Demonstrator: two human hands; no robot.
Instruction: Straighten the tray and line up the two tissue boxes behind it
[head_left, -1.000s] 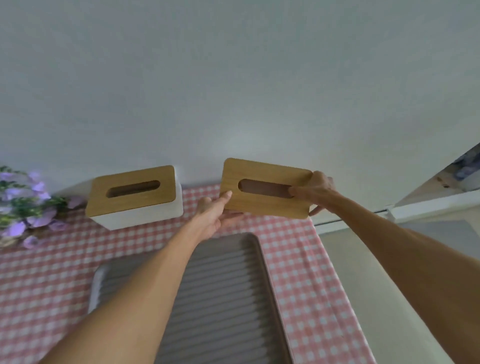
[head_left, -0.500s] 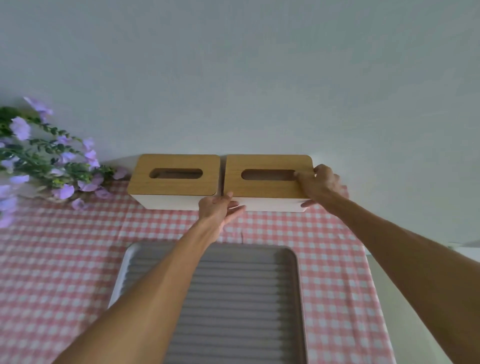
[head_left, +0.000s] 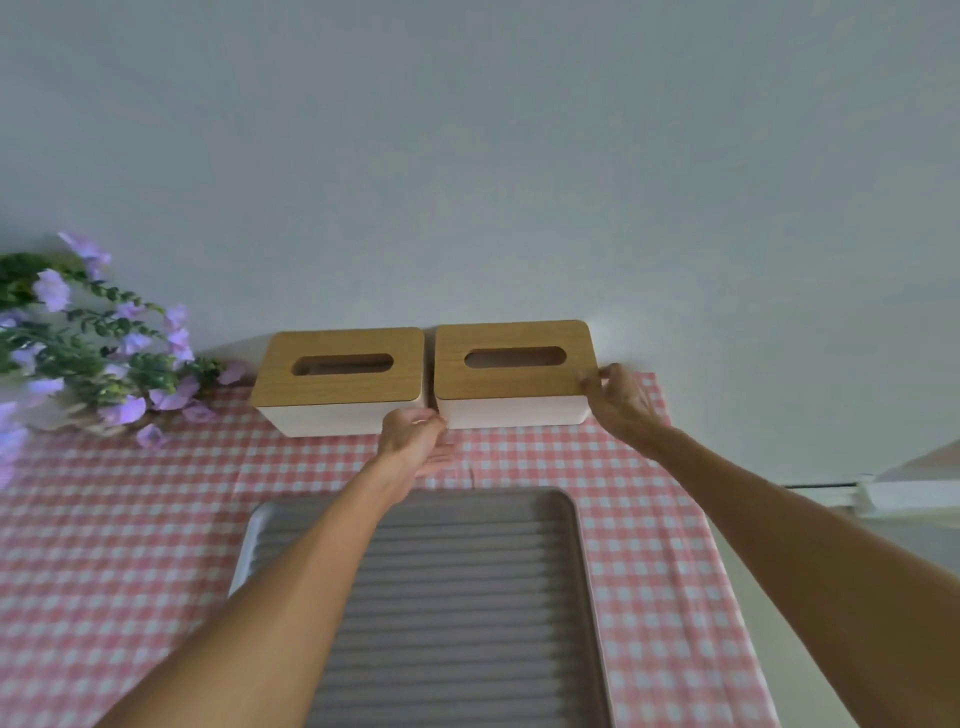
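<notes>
Two white tissue boxes with wooden lids stand side by side against the wall, the left tissue box (head_left: 337, 382) and the right tissue box (head_left: 511, 371), with a narrow gap between them. In front of them a grey ribbed tray (head_left: 570, 506) lies square on the pink checked cloth. My left hand (head_left: 415, 441) is at the lower front left corner of the right box, fingers loosely apart and just touching it. My right hand (head_left: 618, 400) pinches the front right corner of that box's lid. My left forearm covers part of the tray.
A bunch of purple flowers with green leaves (head_left: 88, 353) lies at the left on the pink checked cloth (head_left: 130, 545). The cloth's right edge (head_left: 727, 571) ends over a pale surface. A white ledge (head_left: 904, 499) sits at the far right.
Both hands carried the right tissue box back and down and set it beside the left box against the wall. My left hand has slipped from under it to its front corner.
</notes>
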